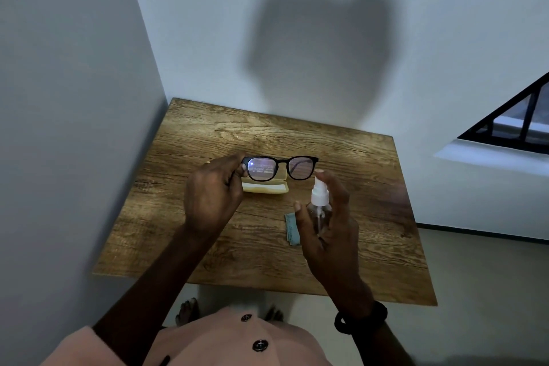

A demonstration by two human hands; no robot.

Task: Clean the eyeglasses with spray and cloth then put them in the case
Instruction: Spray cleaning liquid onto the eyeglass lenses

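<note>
My left grip (212, 190) pinches the left end of the black-framed eyeglasses (280, 168) and holds them up over the brown wooden table (208, 232). My right grip (326, 223) is curled round the clear plastic spray bottle with a white top (319, 202), at 4 o'clock from the glasses. The open yellow case (264, 187) lies under the glasses. The small blue-green cloth (292, 229) lies at 4 o'clock from the case.

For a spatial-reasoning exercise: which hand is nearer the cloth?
Right. The right hand, holding the bottle, hovers beside the cloth; the left hand holds the glasses farther left.
</note>
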